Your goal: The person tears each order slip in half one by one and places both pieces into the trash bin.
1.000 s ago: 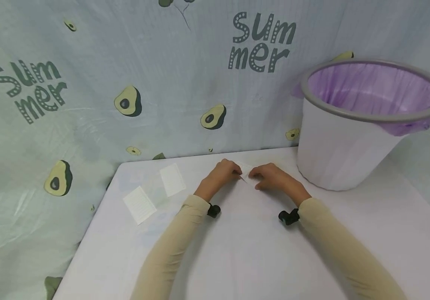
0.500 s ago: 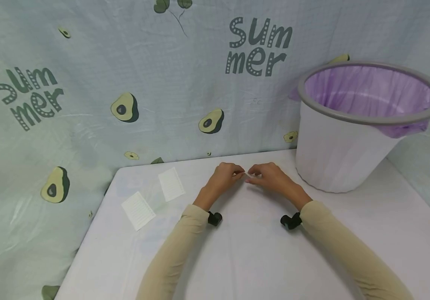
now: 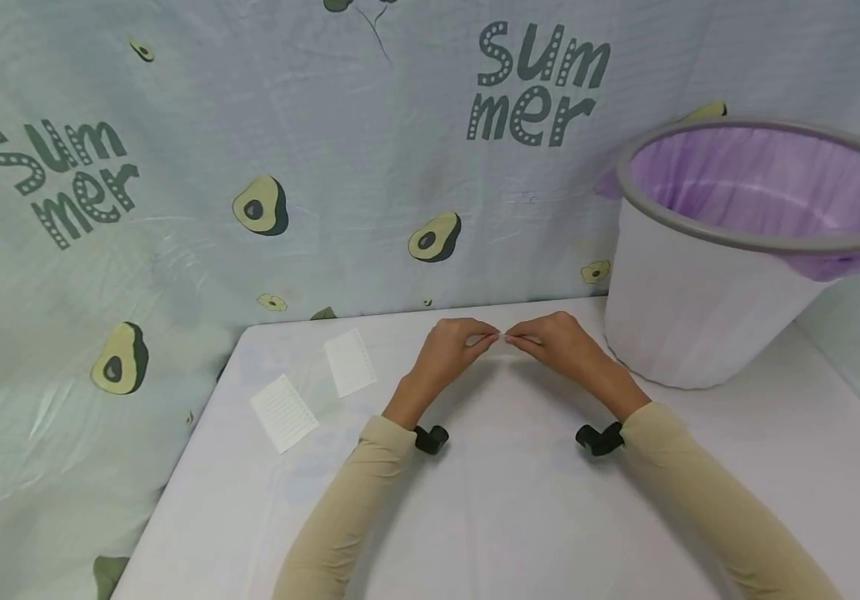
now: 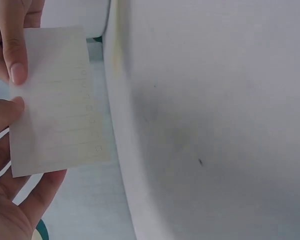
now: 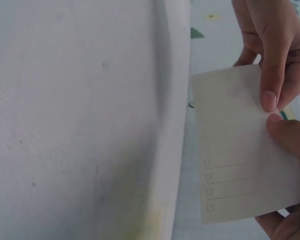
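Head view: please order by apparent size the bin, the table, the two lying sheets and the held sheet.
Table: largest
Bin
Nearer lying sheet and farther lying sheet: alike, so unranked
Held sheet: only a sliver shows

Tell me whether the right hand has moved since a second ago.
Yes, in the head view the right hand appears higher, nearer the table's back edge.

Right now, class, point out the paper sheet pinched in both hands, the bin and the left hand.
Paper sheet [image 5: 234, 147], right wrist view: the middle of its printed face.
Bin [image 3: 703, 308], head view: its white outer wall.
Left hand [image 3: 447, 347], head view: the back of the hand.
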Action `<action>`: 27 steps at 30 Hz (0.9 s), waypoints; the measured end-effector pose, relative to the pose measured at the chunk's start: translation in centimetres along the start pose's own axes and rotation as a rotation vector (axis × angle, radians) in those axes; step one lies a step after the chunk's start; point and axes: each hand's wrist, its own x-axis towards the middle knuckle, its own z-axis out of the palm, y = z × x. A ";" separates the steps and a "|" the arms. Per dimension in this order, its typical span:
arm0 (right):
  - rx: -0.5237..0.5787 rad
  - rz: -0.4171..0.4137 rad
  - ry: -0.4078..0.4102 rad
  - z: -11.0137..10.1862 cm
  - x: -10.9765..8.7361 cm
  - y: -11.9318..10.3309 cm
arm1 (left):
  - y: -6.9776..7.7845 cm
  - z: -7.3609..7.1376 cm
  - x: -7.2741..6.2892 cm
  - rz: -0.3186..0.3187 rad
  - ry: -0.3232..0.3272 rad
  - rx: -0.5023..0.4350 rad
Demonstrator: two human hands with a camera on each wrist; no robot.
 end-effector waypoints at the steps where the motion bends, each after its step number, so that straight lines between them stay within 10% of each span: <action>1: -0.007 -0.009 0.007 -0.3 -0.1 -0.1 | 0.1 -0.1 0.1 0.007 0.003 -0.014; 16: -0.023 -0.188 0.090 -4.0 -1.1 -2.1 | 3.4 -1.7 -0.1 0.163 0.068 -0.104; 27: 0.015 -0.155 0.128 -6.4 -1.9 -4.3 | 5.3 -3.1 -0.2 0.230 0.139 -0.194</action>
